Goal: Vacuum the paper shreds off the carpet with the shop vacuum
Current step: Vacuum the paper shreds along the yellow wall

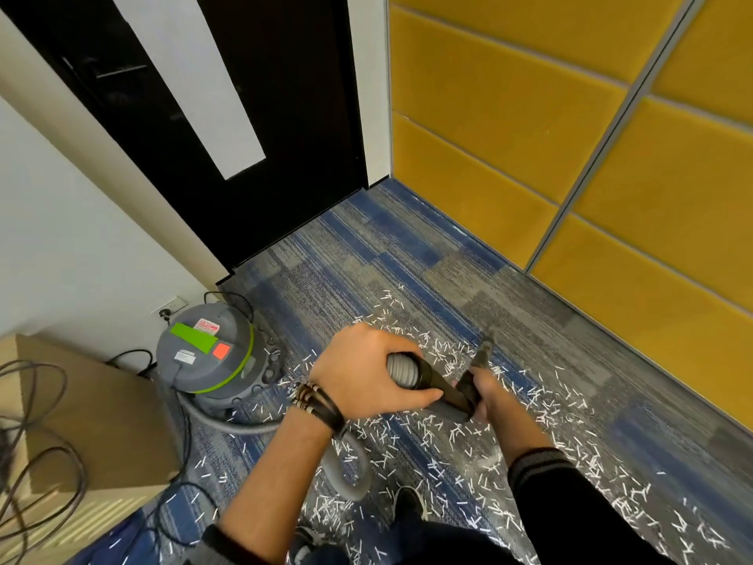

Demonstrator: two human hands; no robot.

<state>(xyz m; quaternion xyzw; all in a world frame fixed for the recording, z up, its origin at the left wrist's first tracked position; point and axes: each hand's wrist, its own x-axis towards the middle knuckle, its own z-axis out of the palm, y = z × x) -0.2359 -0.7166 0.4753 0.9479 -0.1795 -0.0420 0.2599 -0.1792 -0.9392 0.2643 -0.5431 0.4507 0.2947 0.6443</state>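
Corner of a room, door end.
Black door (293, 116) with a white strip; white wall (61, 238) at left with a low outlet (171, 305); yellow panels (509, 116) at right; blue-grey striped carpet (366, 254); box (102, 401) and loose cables (36, 442) at left.

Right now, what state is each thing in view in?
left hand: grips the grey hose at its end.
right hand: grips the black wand.
shop vacuum: upright, lid on.
paper shreds: scattered over the carpet, not yet cleared.
door: closed.
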